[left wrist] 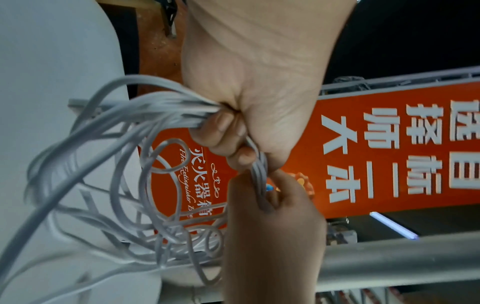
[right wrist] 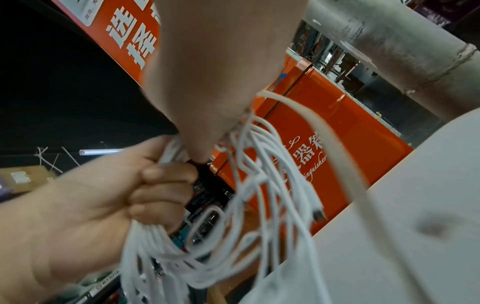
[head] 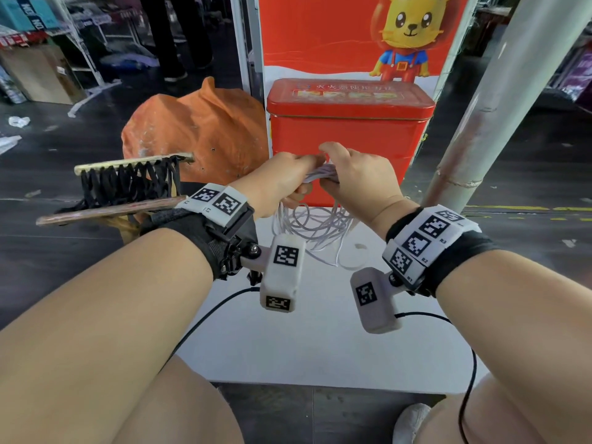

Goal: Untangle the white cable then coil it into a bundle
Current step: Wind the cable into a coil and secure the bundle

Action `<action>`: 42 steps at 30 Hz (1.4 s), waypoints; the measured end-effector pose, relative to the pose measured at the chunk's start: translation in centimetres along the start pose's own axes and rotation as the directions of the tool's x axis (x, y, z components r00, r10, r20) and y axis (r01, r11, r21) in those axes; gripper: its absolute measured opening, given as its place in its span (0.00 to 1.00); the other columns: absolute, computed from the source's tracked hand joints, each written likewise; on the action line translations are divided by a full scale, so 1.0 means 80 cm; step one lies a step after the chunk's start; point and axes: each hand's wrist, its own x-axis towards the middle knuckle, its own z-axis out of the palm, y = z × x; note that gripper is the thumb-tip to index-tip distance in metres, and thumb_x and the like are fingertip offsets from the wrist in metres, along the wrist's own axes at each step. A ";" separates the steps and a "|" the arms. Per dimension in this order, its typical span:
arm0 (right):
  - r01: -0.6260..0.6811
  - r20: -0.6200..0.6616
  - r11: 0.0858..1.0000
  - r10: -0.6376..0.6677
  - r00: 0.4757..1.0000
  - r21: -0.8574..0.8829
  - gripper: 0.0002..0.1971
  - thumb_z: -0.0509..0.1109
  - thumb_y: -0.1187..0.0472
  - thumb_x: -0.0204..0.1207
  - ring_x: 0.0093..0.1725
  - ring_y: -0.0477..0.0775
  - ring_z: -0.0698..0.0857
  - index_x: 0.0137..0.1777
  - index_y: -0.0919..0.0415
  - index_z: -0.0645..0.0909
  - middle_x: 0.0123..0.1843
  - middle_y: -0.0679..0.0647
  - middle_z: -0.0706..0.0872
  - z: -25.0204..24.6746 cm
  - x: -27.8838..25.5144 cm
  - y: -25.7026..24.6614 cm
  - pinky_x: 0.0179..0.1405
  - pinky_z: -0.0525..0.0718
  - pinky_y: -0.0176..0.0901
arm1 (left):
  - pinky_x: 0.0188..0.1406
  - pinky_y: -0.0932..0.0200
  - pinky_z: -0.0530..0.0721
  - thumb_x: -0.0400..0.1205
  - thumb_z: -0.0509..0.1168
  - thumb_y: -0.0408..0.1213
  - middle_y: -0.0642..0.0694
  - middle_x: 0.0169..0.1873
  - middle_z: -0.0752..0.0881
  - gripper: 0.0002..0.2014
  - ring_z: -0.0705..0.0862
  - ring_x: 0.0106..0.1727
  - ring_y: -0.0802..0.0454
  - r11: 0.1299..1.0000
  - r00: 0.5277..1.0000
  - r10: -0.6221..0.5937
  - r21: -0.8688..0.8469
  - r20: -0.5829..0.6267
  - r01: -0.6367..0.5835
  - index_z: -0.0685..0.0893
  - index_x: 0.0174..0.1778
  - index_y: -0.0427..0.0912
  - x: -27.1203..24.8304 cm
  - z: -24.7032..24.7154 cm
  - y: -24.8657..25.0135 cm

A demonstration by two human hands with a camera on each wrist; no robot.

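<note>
Both hands meet in front of the red tin box [head: 349,129]: the left hand [head: 282,181] and right hand [head: 355,177] each clench a gathered bunch of the white cable [head: 315,232] (many strands at once), whose loose loops dangle tangled over the white table [head: 288,347].

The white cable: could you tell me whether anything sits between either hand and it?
Nothing visible does. The left hand and right hand both already grip the white cable at its top, close together, with its loops hanging free above the white table, in front of the red tin box.
</note>
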 end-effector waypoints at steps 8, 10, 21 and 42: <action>-0.260 0.242 0.954 0.220 0.945 0.148 0.11 0.70 0.55 0.70 0.35 0.59 0.78 0.42 0.58 0.71 0.31 0.51 0.75 0.003 0.006 0.003 0.31 0.71 0.42 | 0.13 0.72 0.61 0.86 0.60 0.46 0.46 0.25 0.77 0.13 0.64 0.14 0.59 0.992 0.994 0.109 0.067 0.000 -0.109 0.81 0.39 0.45 0.005 -0.001 -0.018; -0.288 0.221 0.934 0.241 0.945 0.211 0.13 0.71 0.56 0.69 0.33 0.59 0.77 0.43 0.61 0.70 0.30 0.52 0.75 0.002 0.006 0.005 0.26 0.71 0.43 | 0.13 0.71 0.61 0.86 0.60 0.45 0.46 0.24 0.77 0.10 0.63 0.14 0.59 0.995 0.995 0.098 0.033 0.004 -0.098 0.82 0.44 0.46 0.006 -0.002 -0.019; -0.165 0.183 0.884 0.092 0.979 0.437 0.16 0.76 0.53 0.72 0.36 0.47 0.81 0.55 0.60 0.79 0.39 0.48 0.82 -0.008 0.001 0.012 0.35 0.76 0.27 | 0.13 0.69 0.58 0.86 0.61 0.45 0.49 0.20 0.75 0.14 0.61 0.14 0.59 0.991 0.996 0.080 -0.103 -0.029 -0.083 0.83 0.43 0.38 0.009 -0.013 -0.024; -0.238 0.155 0.820 0.183 0.971 0.520 0.12 0.76 0.56 0.73 0.24 0.39 0.75 0.39 0.66 0.81 0.29 0.51 0.81 0.003 0.001 0.023 0.24 0.72 0.24 | 0.14 0.69 0.61 0.88 0.57 0.40 0.59 0.14 0.72 0.08 0.61 0.16 0.62 0.993 0.990 0.112 0.021 0.081 -0.114 0.78 0.46 0.44 0.002 -0.007 -0.018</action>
